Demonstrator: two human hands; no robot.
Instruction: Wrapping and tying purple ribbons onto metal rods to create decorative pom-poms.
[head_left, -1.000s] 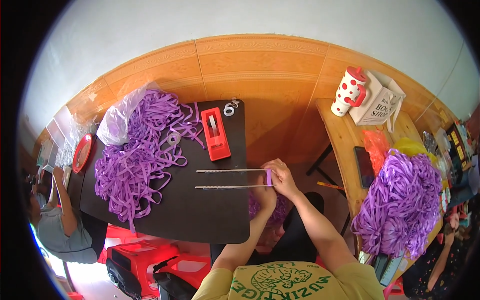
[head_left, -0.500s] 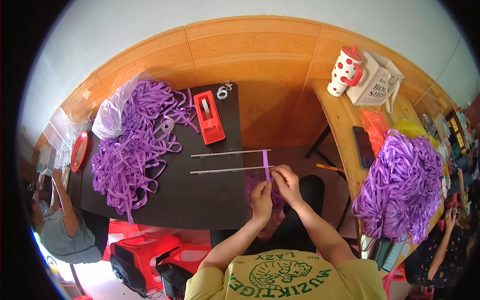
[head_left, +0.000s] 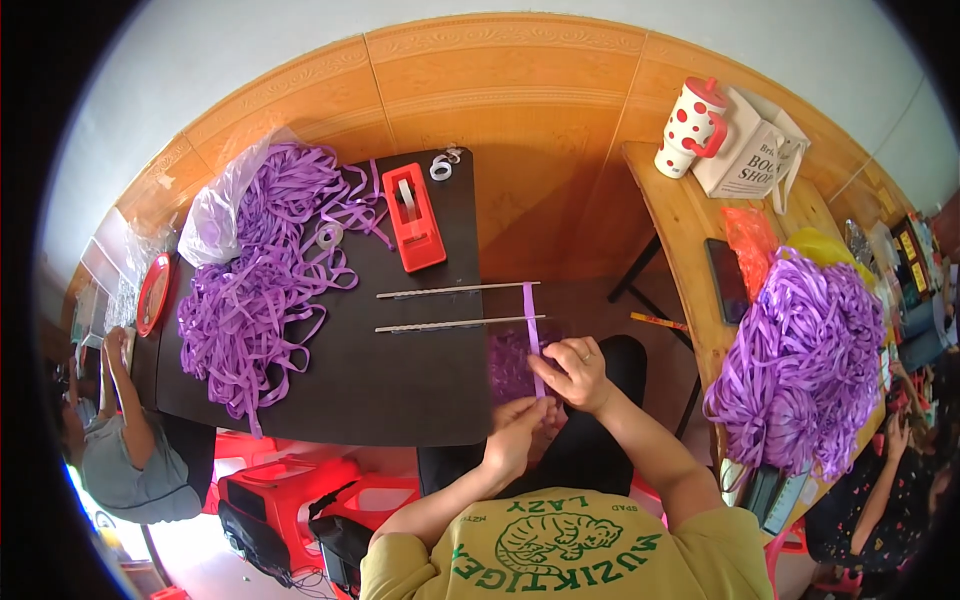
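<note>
Two thin pale rods [head_left: 440, 325] lie roughly parallel on the dark table, their right ends sticking out past its edge. A purple ribbon [head_left: 532, 330] spans both rod ends and runs down toward my body. My right hand [head_left: 580, 375] pinches this ribbon just below the nearer rod. Lower down, my left hand [head_left: 518, 432] is closed on the ribbon's lower part, close to my lap. The exact fingertip hold of the left hand is partly hidden. More purple ribbon [head_left: 508, 365] shows below the table edge, behind the hands.
On the dark table [head_left: 400, 400] are a heaped purple ribbon pile [head_left: 250, 310], a red tape dispenser [head_left: 412, 220] and a tape roll [head_left: 440, 170]. A wooden table [head_left: 690, 270] at right bears another ribbon pile [head_left: 800, 370], a phone [head_left: 725, 280] and a dotted tumbler [head_left: 692, 130].
My left hand has moved down toward my body along the ribbon. My right hand's fingers have shifted slightly lower, and a longer stretch of ribbon shows below the rods.
</note>
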